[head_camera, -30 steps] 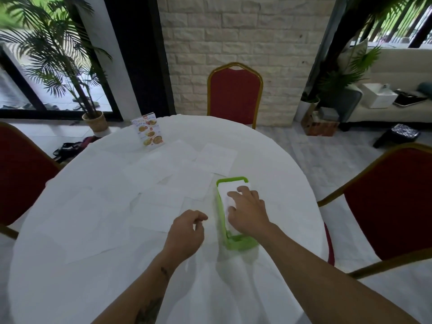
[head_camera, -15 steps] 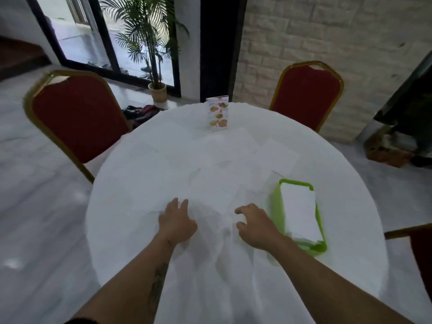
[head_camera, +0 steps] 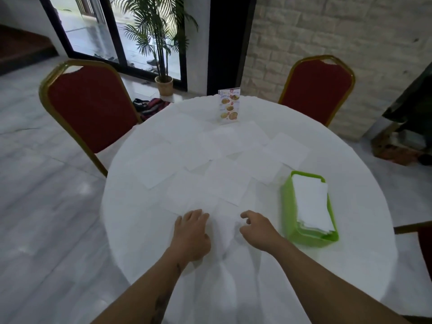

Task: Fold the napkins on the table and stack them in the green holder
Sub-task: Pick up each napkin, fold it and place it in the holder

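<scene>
Now left hand presses flat, right hand pinches napkin.

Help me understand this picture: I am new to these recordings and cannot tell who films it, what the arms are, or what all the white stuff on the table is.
No machine is at work here. A person wears a camera on the head that looks forward and down, so the two bare arms at the bottom are that person's own. The left hand lies on the round white table with its fingers fairly straight. The right hand is beside it with curled fingers; whether it pinches a napkin is too blurred to tell. Flat white unfolded napkins are spread over the middle of the table. To the right stands a green holder with a stack of folded napkins in it. At the far edge stands a menu card. Red chairs stand around the table.
</scene>
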`<state>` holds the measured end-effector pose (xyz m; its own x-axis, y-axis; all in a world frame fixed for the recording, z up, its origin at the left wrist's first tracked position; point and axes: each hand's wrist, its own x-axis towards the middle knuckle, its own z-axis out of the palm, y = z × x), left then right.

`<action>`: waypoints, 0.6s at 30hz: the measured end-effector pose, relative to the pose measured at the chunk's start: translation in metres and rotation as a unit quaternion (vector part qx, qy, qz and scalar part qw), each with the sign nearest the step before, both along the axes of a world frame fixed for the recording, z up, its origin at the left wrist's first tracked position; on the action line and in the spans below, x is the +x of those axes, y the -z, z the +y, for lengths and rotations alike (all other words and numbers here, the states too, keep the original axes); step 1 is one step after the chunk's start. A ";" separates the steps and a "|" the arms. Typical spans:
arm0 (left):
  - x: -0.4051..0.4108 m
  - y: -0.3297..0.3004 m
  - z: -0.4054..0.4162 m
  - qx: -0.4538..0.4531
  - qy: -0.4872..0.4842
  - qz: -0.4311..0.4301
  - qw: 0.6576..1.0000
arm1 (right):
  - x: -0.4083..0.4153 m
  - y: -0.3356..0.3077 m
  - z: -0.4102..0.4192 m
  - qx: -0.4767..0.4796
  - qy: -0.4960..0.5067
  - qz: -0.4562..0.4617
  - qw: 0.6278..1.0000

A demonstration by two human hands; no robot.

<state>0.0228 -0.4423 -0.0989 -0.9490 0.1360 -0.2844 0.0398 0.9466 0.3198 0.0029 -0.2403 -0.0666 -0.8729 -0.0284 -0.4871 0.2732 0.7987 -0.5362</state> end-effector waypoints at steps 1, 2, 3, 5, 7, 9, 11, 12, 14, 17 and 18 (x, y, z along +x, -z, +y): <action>0.007 0.000 0.002 0.007 0.004 0.016 1.000 | 0.004 0.003 0.001 -0.008 0.014 -0.005 1.000; 0.013 0.001 0.004 0.009 0.010 0.029 0.999 | 0.007 0.006 0.002 -0.014 0.027 -0.009 1.000; 0.019 0.001 0.005 0.009 0.019 0.038 0.999 | 0.010 0.008 0.003 -0.017 0.040 -0.011 0.999; 0.030 0.001 0.004 0.007 0.055 0.045 0.997 | 0.014 0.011 0.006 -0.015 0.064 -0.009 0.998; 0.041 0.004 0.000 0.026 0.125 0.052 0.990 | 0.017 0.011 0.009 -0.001 0.079 -0.001 0.997; 0.047 0.005 -0.008 0.080 0.171 0.061 0.980 | 0.020 0.011 0.013 0.014 0.087 0.008 0.996; 0.047 0.007 -0.014 0.130 0.145 0.086 0.977 | 0.022 0.011 0.018 0.022 0.092 0.008 0.995; 0.046 0.009 -0.016 0.139 0.116 0.107 0.978 | 0.024 0.011 0.020 0.022 0.094 0.006 0.995; 0.044 0.012 -0.015 0.142 0.054 0.138 0.979 | 0.028 0.011 0.022 0.014 0.096 0.004 0.995; 0.044 0.013 -0.002 0.111 -0.017 0.130 0.985 | 0.034 0.011 0.022 -0.022 0.103 0.007 0.994; 0.043 0.012 0.004 0.085 -0.030 0.113 0.989 | 0.037 0.011 0.021 -0.037 0.099 0.003 0.994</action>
<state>0.0662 -0.4383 -0.1111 -0.9936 0.1057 -0.0407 0.0748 0.8824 0.4645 0.0398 -0.2190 -0.0780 -0.8678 0.1090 -0.4849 0.4181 0.6875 -0.5938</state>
